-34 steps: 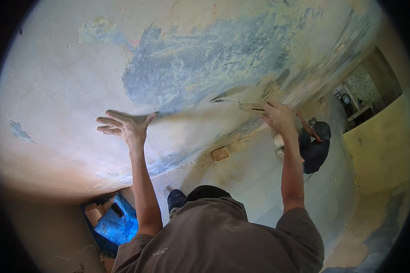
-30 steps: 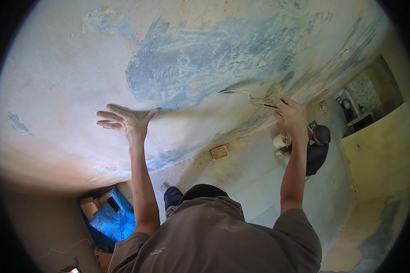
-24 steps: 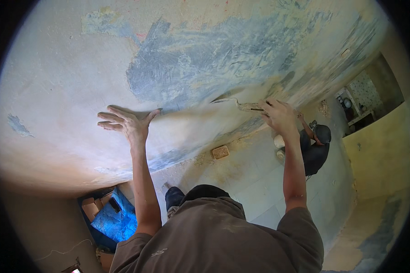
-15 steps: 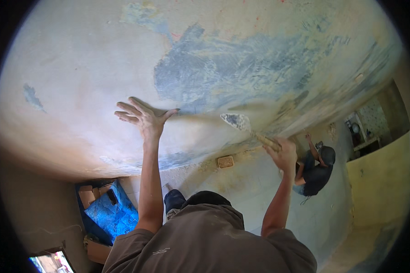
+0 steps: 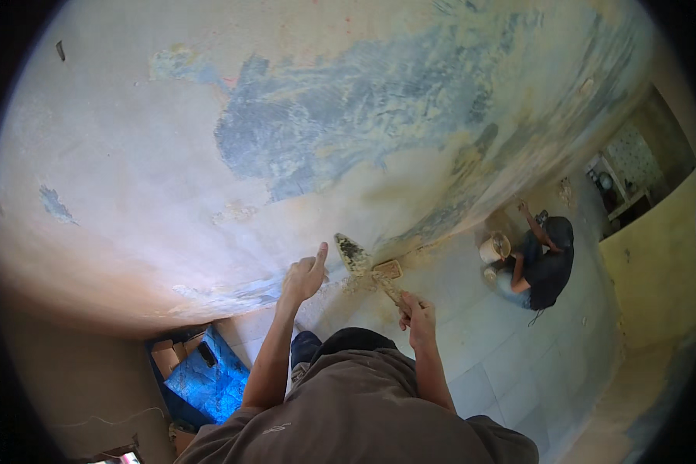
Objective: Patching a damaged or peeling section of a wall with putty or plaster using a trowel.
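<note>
A pale wall (image 5: 155, 185), with a broad blue-grey patch (image 5: 317, 116) across its upper part, curves over the tiled floor (image 5: 510, 367). A co-worker (image 5: 553, 263) squats on that floor at the right, beside a pale bucket (image 5: 495, 247). Lower left lies a crinkled blue sheet (image 5: 209, 379). The trowel (image 5: 354, 257) – its blade smeared pale and dark – is before the wall's lower part, blade tip up and leftward; contact is unclear. The right hand (image 5: 420, 323) grips its handle; the left hand (image 5: 305, 281) – empty, thumb raised – is near the blade.
</note>
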`<state>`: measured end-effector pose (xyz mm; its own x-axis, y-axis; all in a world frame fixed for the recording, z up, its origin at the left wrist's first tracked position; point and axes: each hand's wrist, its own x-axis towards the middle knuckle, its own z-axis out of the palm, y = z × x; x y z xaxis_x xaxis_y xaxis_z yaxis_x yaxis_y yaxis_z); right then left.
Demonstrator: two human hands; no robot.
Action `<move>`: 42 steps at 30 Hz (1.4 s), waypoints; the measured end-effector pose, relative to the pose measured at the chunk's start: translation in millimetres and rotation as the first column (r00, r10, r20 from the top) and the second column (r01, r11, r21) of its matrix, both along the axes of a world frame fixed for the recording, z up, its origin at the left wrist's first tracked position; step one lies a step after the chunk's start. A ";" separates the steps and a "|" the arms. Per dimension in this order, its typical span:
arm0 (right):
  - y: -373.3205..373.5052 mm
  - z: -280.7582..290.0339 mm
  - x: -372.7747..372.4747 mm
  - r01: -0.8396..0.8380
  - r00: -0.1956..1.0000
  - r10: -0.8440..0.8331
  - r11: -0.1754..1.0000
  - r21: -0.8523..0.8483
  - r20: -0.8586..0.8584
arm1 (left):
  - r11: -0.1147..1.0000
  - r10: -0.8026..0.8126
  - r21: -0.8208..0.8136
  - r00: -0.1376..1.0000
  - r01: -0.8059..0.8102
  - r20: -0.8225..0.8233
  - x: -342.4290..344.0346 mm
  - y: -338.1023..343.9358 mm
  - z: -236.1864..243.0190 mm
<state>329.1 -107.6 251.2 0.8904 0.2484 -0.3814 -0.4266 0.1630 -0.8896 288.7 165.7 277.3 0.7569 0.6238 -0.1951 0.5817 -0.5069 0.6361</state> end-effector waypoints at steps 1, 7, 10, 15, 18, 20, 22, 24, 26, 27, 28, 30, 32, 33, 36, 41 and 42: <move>-2.0 -0.7 -0.9 -0.036 0.999 0.036 0.999 0.002 -0.008 | 0.958 -0.050 -0.284 0.998 0.039 -0.033 6.5 -1.1 -11.2; -8.0 -0.5 -2.9 -0.087 0.996 0.087 0.996 -0.012 0.028 | 0.824 -0.139 -0.507 0.958 0.253 0.253 23.9 -25.5 -49.0; -13.0 3.8 1.3 -0.055 0.998 0.055 0.998 0.035 0.019 | 0.759 -0.089 -0.569 0.916 0.317 0.392 22.4 -30.0 -53.0; -29.2 -1.8 7.2 0.096 0.994 -0.104 0.969 0.229 0.025 | 0.633 -0.060 -0.643 0.855 0.432 0.516 12.7 -37.3 -62.9; -35.6 2.9 16.0 0.204 0.965 -0.248 0.918 0.340 0.090 | 0.586 -0.155 -0.624 0.828 0.516 0.539 3.2 -38.4 -61.0; -31.1 13.3 21.4 0.207 0.949 -0.276 0.908 0.363 0.149 | 0.571 -0.284 -0.577 0.800 0.584 0.529 0.5 -44.4 -62.6; -30.3 17.4 32.6 0.221 0.927 -0.316 0.896 0.384 0.203 | 0.540 -0.213 -0.592 0.778 0.598 0.591 -3.4 -51.5 -57.3; -35.7 20.6 45.6 0.153 0.896 -0.233 0.961 0.230 0.379 | 0.550 -0.179 -0.601 0.785 0.579 0.592 -5.7 -52.9 -65.9; -42.5 33.6 55.4 0.048 0.908 -0.079 0.995 0.083 0.412 | 0.569 -0.110 -0.598 0.773 0.565 0.625 -5.1 -49.3 -69.9; -43.4 40.9 58.0 -0.047 0.906 0.070 0.997 -0.065 0.417 | 0.582 -0.048 -0.599 0.759 0.550 0.650 -5.6 -47.2 -70.0; -42.8 45.7 59.0 -0.046 0.905 0.070 0.997 -0.066 0.419 | 0.582 -0.048 -0.598 0.757 0.552 0.652 -6.8 -43.4 -69.8; -43.1 51.6 60.5 -0.310 0.887 0.382 0.909 -0.280 0.260 | 0.591 -0.070 -0.539 0.704 0.600 0.707 -1.6 -34.5 -57.1; -36.2 46.4 57.7 -0.374 0.872 0.433 0.890 -0.260 0.229 | 0.618 -0.032 -0.536 0.700 0.574 0.713 2.3 -32.1 -48.3; -32.5 41.8 55.4 -0.447 0.848 0.493 0.863 -0.237 0.195 | 0.631 -0.027 -0.523 0.690 0.572 0.723 1.3 -28.1 -47.5; -20.5 31.7 47.1 -0.456 0.871 0.457 0.889 -0.052 0.181 | 0.629 -0.008 -0.529 0.685 0.569 0.728 -3.4 -13.3 -47.1; -12.3 29.2 38.2 -0.263 0.926 0.269 0.963 -0.057 0.266 | 0.628 -0.108 -0.521 0.727 0.578 0.678 -2.0 1.6 -40.2; -11.5 33.1 38.0 -0.233 0.908 0.269 0.962 -0.145 0.321 | 0.593 -0.062 -0.592 0.764 0.546 0.642 -1.8 1.5 -39.4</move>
<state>367.1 -119.1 284.3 0.8834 0.4562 -0.1070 -0.1158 -0.0087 -0.9932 286.9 167.2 237.9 0.9859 0.1662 0.0215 -0.0509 0.1745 0.9833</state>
